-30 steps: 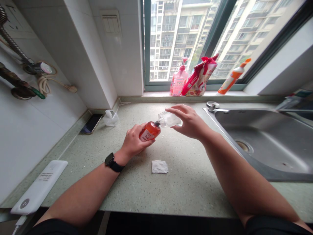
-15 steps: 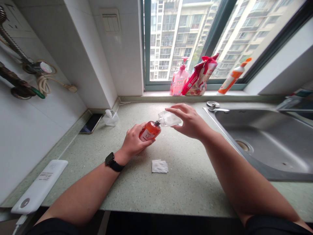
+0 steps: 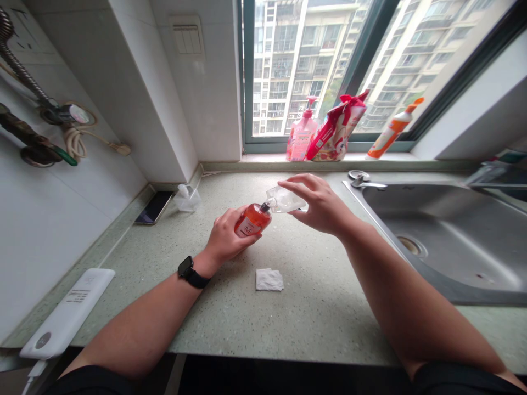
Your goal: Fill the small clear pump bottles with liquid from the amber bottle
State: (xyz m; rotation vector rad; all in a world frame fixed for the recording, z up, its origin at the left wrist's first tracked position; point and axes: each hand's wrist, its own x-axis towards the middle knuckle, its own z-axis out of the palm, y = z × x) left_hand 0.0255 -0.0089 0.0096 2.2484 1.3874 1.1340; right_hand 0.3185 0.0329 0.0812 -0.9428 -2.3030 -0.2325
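Observation:
My left hand point(image 3: 228, 236) is wrapped round an orange-red bottle point(image 3: 252, 220) with a pale label and a dark threaded neck, tilted up to the right. Between the fingers and thumb of my right hand point(image 3: 315, 202) is a clear bottle point(image 3: 286, 199), lying nearly sideways. Its mouth meets the neck of the orange-red bottle; whether they touch or one sits inside the other I cannot tell. Below them on the counter lies a folded white tissue point(image 3: 269, 280).
A steel sink point(image 3: 453, 230) with a tap point(image 3: 362, 180) is on the right. Left on the counter are a phone point(image 3: 153, 207), a crumpled clear plastic piece point(image 3: 187, 198) and a white power bank point(image 3: 68, 312). A pink pump bottle point(image 3: 301, 137), red bag point(image 3: 340, 129) and orange bottle point(image 3: 391, 131) line the windowsill.

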